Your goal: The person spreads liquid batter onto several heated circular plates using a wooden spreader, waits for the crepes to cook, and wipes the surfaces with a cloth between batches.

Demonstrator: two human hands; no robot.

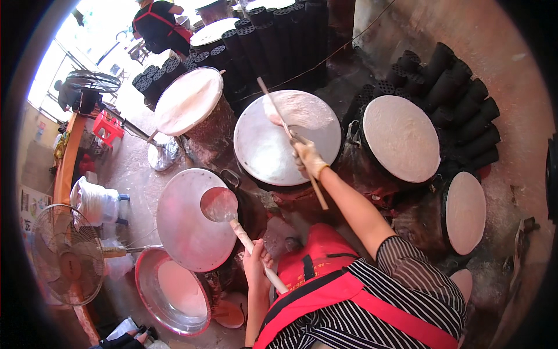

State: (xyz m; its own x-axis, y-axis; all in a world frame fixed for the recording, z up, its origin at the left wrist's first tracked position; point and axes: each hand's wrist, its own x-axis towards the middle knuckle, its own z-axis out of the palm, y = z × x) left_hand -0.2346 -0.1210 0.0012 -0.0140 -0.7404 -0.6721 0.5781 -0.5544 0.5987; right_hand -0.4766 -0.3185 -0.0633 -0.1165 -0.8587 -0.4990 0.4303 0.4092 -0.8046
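In my right hand (308, 155), which wears a pale glove, is a thin wooden stick (279, 111). It slants over a round metal griddle (261, 152). A thin whitish layer (307, 109), seemingly batter or dough, lies folded on the griddle's upper part, beside the stick. Bare fingers of my left hand (257, 261) close around the pale handle (244, 235) of a round ladle (219, 204). The ladle's bowl is over a second round metal griddle (183, 227) at the left. Below that griddle stands a wide metal basin (144, 283) of pale liquid.
More round plates with whitish tops stand around: upper left (189, 102), right (401, 139) and far right (465, 213). Black perforated coal briquettes (462, 104) are stacked behind. Two fans (69, 266) (92, 81) and a red stool (107, 128) are at the left. A person (159, 24) stands beyond.
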